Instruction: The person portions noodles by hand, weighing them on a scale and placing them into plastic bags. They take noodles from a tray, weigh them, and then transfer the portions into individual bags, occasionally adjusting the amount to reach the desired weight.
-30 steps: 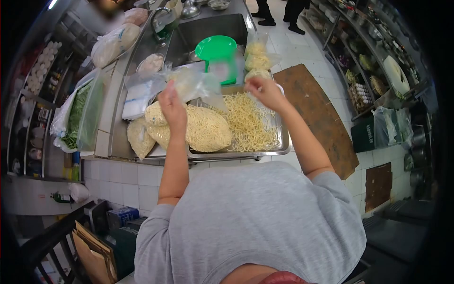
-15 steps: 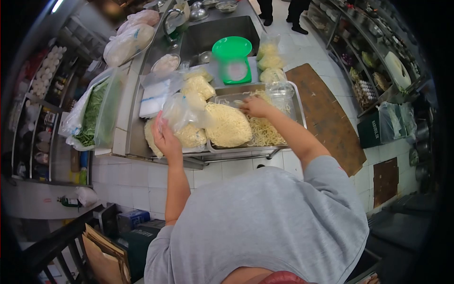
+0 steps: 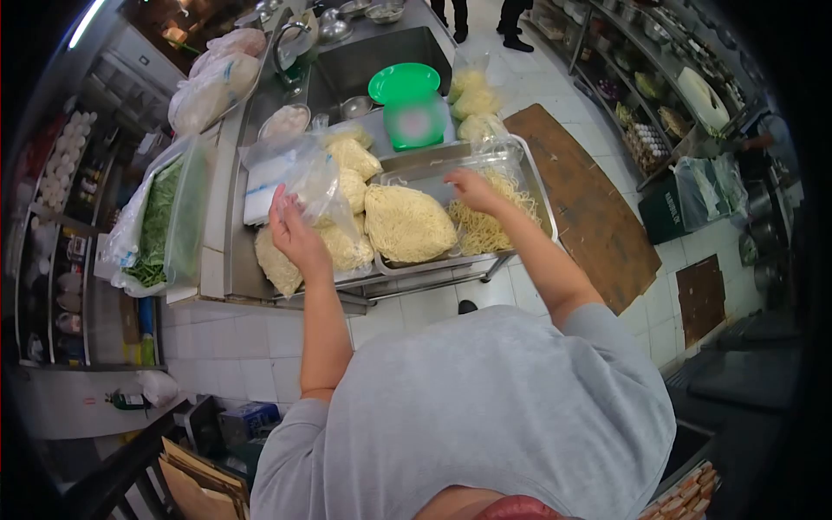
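Observation:
My left hand (image 3: pixel 297 236) is closed on the edge of a clear plastic bag (image 3: pixel 322 192), which hangs over several noodle-filled bags. Above the metal tray (image 3: pixel 549 204) is my right hand (image 3: pixel 473 191), its fingers curled at the left edge of loose yellow noodles (image 3: pixel 496 224); whether it grips any is too small to tell. A large bag of noodles (image 3: pixel 409 224) lies on the left part of the tray. Flat plastic bags (image 3: pixel 264 186) are stacked left of the filled ones. The green scale (image 3: pixel 413 121) stands just behind the tray.
Behind the scale is a metal sink (image 3: pixel 381 56) with a faucet. A clear tub of green vegetables (image 3: pixel 173 217) stands at the left, beside a bowl of pale food (image 3: pixel 286 123). A brown board (image 3: pixel 576 208) lies right of the tray. Another person's legs (image 3: pixel 511 22) show at the top.
My left hand has the clear bag spread lower and nearer the filled bags. My right hand has lifted slightly off the noodles with its fingers more curled. The whole view has shifted a little.

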`<state>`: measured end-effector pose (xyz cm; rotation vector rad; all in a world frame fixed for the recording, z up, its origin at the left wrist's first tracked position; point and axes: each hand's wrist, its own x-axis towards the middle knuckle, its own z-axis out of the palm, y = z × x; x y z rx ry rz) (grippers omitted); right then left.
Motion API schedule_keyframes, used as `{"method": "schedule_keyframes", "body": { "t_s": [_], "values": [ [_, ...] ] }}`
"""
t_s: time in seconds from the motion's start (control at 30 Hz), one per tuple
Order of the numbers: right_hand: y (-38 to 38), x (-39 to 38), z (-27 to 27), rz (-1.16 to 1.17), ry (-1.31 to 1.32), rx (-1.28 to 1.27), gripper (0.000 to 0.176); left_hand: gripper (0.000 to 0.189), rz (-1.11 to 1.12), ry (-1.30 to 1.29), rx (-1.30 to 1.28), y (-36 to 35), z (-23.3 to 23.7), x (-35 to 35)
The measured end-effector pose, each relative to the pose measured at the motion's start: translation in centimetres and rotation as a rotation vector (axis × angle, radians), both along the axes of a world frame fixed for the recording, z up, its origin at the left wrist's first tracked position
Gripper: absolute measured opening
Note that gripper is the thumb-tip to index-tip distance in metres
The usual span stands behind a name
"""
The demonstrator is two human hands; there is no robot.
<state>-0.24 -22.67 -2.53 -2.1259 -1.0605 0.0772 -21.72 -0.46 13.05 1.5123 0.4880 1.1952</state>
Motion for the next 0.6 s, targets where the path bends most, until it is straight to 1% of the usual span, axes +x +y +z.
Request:
{"method": "schedule_keyframes", "body": {
  "t_s": [0.03, 0.1, 0.17, 0.2, 0.23, 0.27, 0.33, 0.37, 0.43, 0.5, 0.57, 0.6],
  "values": [
    [2.1, 0.5, -0.7, 0.062, -0.132, 0.031, 0.03, 0.031, -0.006, -0.011, -0.018, -0.7, 0.1, 0.6],
    [6.1, 1.2, -0.9, 0.215, -0.166, -0.045, 0.03, 0.031, -0.021, -0.038, -0.037, -1.8, 0.2, 2.1],
    [9.9, 2.7, -1.9, 0.446, -0.313, -0.147, 0.028, 0.031, -0.036, -0.063, 0.028, -2.5, 0.2, 3.0],
    [11.1, 2.8, -2.3, 0.479, -0.328, -0.147, 0.028, 0.031, -0.027, -0.078, 0.038, -2.9, 0.2, 3.2],
    [11.6, 3.3, -2.3, 0.512, -0.343, -0.15, 0.029, 0.031, -0.019, -0.093, 0.046, -3.3, 0.3, 3.5],
    [11.5, 4.4, -2.0, 0.555, -0.402, -0.234, 0.029, 0.031, -0.019, -0.116, 0.024, -3.4, 0.3, 3.4],
    [11.5, 4.9, -2.5, 0.65, -0.486, -0.399, 0.03, 0.031, 0.053, -0.112, 0.069, -3.5, 0.3, 2.9],
    [11.0, 4.7, -3.1, 0.635, -0.435, -0.36, 0.03, 0.031, 0.089, -0.102, 0.094, -3.3, 0.4, 2.3],
    [8.6, 6.0, -4.2, 0.601, -0.351, -0.29, 0.031, 0.029, 0.208, -0.063, 0.248, -1.9, 0.6, 1.5],
    [5.0, 6.9, -4.8, 0.485, -0.339, -0.305, 0.032, 0.028, 0.322, -0.03, 0.379, -0.4, 0.7, 0.2],
    [0.6, 8.1, -5.1, 0.466, -0.272, -0.345, 0.03, 0.028, 0.363, -0.103, 0.458, -0.1, 2.0, -0.5],
    [-1.2, 6.6, -2.0, 0.336, -0.101, -0.577, 0.029, 0.027, 0.373, -0.118, 0.49, -0.1, 2.7, -0.7]
  ]
}}
